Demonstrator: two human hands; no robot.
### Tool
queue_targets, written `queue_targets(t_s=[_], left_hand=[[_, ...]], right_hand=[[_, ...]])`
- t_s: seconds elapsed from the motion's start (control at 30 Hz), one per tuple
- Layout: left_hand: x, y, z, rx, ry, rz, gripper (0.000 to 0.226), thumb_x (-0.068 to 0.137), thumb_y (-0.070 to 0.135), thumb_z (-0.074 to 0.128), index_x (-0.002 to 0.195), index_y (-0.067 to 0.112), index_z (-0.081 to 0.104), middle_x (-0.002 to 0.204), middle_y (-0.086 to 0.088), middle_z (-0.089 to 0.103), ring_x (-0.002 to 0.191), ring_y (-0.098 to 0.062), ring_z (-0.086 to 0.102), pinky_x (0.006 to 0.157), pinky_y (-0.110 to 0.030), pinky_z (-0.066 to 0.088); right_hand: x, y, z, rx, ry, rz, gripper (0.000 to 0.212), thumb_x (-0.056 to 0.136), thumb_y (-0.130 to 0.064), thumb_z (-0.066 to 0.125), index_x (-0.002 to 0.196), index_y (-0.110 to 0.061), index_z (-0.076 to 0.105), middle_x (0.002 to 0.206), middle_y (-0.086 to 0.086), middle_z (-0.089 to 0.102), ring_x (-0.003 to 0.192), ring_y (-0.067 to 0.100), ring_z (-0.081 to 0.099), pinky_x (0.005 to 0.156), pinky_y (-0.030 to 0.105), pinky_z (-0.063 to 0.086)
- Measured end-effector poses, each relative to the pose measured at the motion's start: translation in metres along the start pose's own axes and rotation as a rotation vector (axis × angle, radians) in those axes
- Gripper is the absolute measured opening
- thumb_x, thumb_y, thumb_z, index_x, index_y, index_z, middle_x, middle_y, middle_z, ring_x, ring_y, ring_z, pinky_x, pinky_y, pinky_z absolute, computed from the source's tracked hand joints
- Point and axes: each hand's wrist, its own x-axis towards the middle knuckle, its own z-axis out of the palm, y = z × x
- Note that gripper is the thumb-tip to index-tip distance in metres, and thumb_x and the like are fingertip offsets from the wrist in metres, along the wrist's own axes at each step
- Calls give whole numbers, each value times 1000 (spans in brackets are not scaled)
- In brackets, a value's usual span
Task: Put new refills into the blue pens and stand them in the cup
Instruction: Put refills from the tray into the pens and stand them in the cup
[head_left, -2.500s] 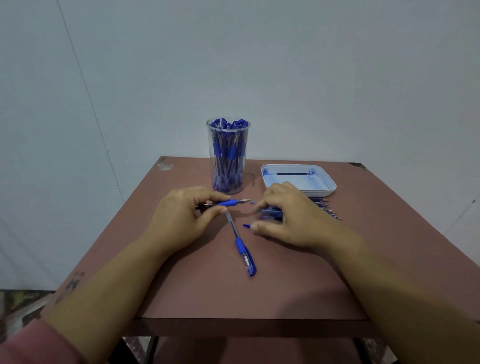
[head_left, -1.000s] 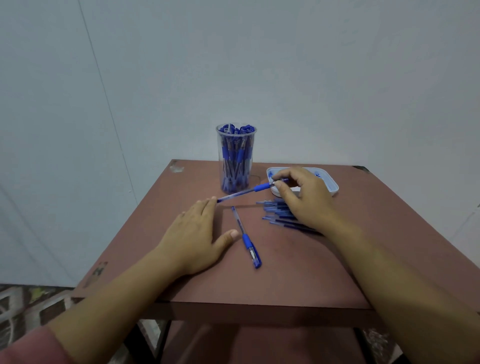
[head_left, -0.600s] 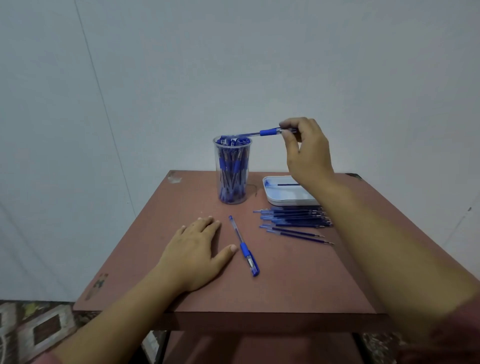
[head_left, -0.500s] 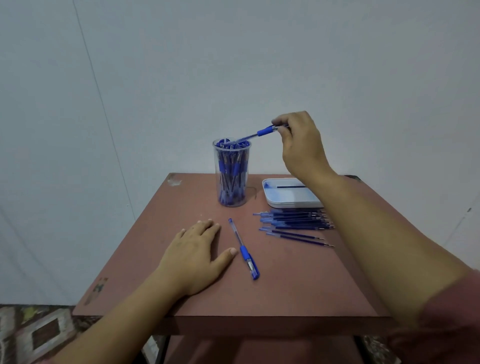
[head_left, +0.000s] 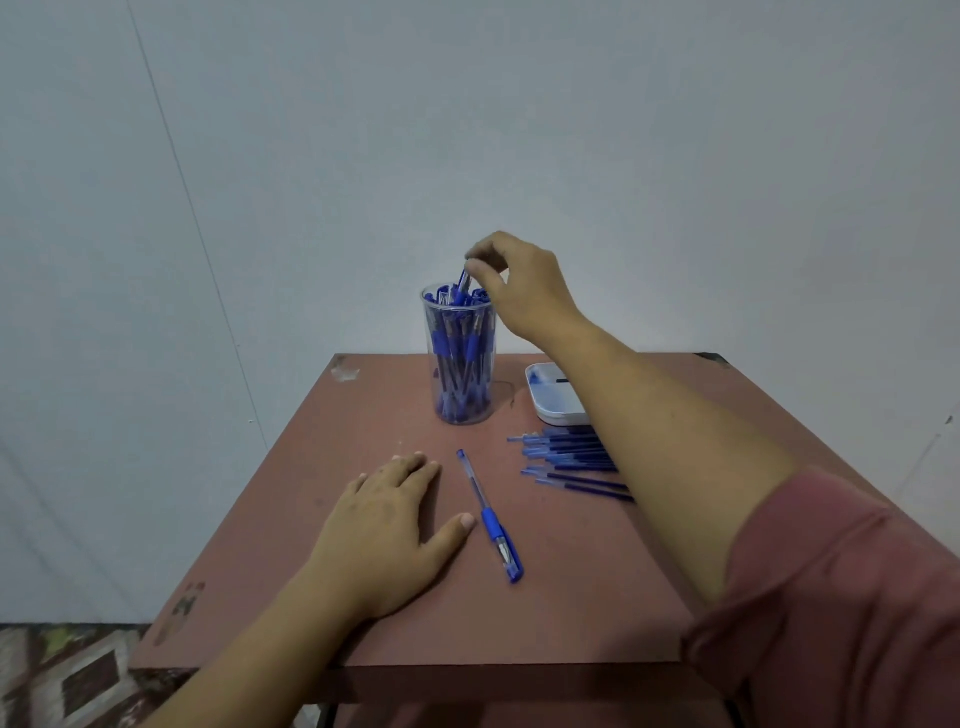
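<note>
Right now the blue pen (head_left: 463, 279) stands nearly upright in the clear cup (head_left: 460, 364), its lower part down among the many other pens and its top end poking above the rim. The fingers (head_left: 483, 275) of my right hand (head_left: 524, 293) pinch that top end from above, thumb and forefinger curled onto it, with the hand hanging over the cup's right side. The cup stands near the far edge of the counter (head_left: 571, 597).

My left hand (head_left: 384, 530) lies flat on the counter nearer to me, fingers straight and holding nothing. Just beside its thumb, not quite touching, a second blue pen (head_left: 491, 519) lies lengthwise. To its right lies a loose heap of refills (head_left: 566, 460), partly under my right forearm, and behind them sits a white tray (head_left: 548, 397).
</note>
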Motion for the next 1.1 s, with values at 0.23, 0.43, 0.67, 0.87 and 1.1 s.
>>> queue_targets(t_s=[0.23,0.43,0.67,0.87,1.1], left_hand=[[2,-1,0,-12,-3,5,99,70,82,4,152,31,24,159,11,22,145,-10,22,120,-36,18],[1,0,-3,-16,-6,3,100,69,82,3,152,31,24,158,11,23,144,-10,23,119,-35,19],[0,0,-3,-43,10,1,98,70,81,8,151,30,28,157,10,27,143,-11,25,118,-35,20],[-1,1,-4,-81,24,-18,101,67,82,9,150,29,31,157,10,28,143,-10,26,117,-33,21],[-3,2,-6,-113,34,-29,75,89,70,36,149,26,34,155,10,31,140,-11,31,115,-30,22]], right_hand=[[-10,25,14,-236,-141,-6,42,98,-48,37,99,-25,73,104,-4,60,109,25,46,93,44,38],[-39,0,-10,-185,-96,-72,29,98,-34,52,122,-23,65,116,-3,57,113,14,41,95,27,29],[-141,-33,-39,-156,-515,115,14,84,-41,67,83,-28,68,83,-12,62,78,1,57,70,18,45],[-188,-52,-39,-248,-598,281,34,75,-57,70,94,-30,59,88,-12,57,81,5,57,68,27,51],[-176,-35,-30,-360,-598,336,11,89,-30,63,95,-21,64,94,-2,63,84,15,59,74,33,53]])
